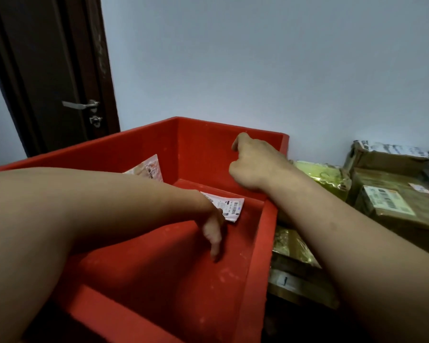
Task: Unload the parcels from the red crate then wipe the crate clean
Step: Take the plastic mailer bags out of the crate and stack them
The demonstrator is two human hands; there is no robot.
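Your left hand [214, 231] is down at the white labelled flat parcel [230, 206] in the red plastic crate [196, 149], likely to unload it. Right hand [253, 162] is curled. Can't tell either grip.

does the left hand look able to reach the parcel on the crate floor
Likely yes: the left hand is down inside the crate, right beside that parcel, with nothing between them.

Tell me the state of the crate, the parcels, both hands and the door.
Red crate: open-topped, dusty, two parcels inside.
White labelled parcel: flat on the crate floor.
Orange-tinted parcel: leaning against a crate wall.
Left hand: inside the crate, fingers pointing down beside the white parcel.
Right hand: over the crate's far corner, fingers curled, nothing visible in them.
Door: shut.
Cardboard boxes: outside, right of the crate.
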